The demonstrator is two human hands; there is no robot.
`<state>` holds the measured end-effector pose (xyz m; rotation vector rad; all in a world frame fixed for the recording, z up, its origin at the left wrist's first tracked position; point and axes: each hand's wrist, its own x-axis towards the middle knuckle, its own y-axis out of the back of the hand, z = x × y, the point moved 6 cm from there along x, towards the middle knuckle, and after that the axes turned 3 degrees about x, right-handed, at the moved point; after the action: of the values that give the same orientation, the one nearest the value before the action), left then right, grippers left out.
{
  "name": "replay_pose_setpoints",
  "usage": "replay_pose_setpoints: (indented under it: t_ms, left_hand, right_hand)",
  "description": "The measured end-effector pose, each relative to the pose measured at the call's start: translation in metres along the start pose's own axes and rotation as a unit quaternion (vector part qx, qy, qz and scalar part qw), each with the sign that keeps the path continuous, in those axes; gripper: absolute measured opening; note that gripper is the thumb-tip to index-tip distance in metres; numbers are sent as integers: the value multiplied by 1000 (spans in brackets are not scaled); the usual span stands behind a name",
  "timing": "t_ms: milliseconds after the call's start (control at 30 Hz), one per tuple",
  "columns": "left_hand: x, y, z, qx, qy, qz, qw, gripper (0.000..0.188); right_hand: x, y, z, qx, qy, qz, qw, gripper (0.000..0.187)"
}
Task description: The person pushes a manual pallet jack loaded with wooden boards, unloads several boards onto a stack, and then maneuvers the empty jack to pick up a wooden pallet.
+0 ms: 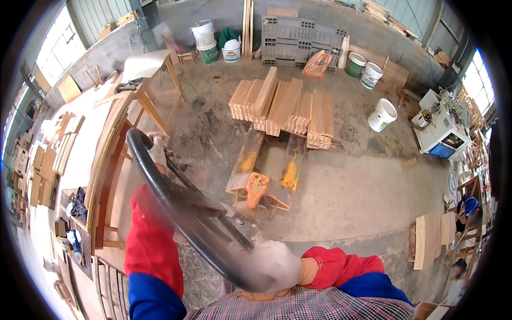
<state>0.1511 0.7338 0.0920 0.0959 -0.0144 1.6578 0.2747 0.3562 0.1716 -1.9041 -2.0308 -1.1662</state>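
A black loop handle [181, 224] of a pallet jack slants across the view close in front of me. My left hand [157, 151], in a whitish glove, is closed at the loop's far left end, its fingers partly hidden. My right hand [274, 262], also gloved and blurred, wraps round the near end by my checked apron. Beyond the handle stands the jack's worn orange body [258, 186], with two yellow-stained forks [292, 169] pointing away. Stacked wooden planks [282, 106] lie over the forks' far ends, one bundle rising above the others.
On the left runs a long workbench [109, 128] with boards. Several buckets [383, 114] and a grey plastic pallet [304, 42] stand toward the back wall. A white machine [441, 130] is at right, near stacked boards [428, 240] and a person in blue [469, 205].
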Motion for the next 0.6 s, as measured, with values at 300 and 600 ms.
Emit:
replay_pose_setpoints:
  t_ms: [300, 600]
  left_hand:
    - [40, -92, 2, 43, -18, -77, 996, 8]
    - [32, -137, 8, -25, -29, -139, 990, 9]
  right_hand:
    - [29, 23, 14, 30, -12, 42, 999, 47]
    - [32, 29, 23, 51, -124, -55, 989, 41]
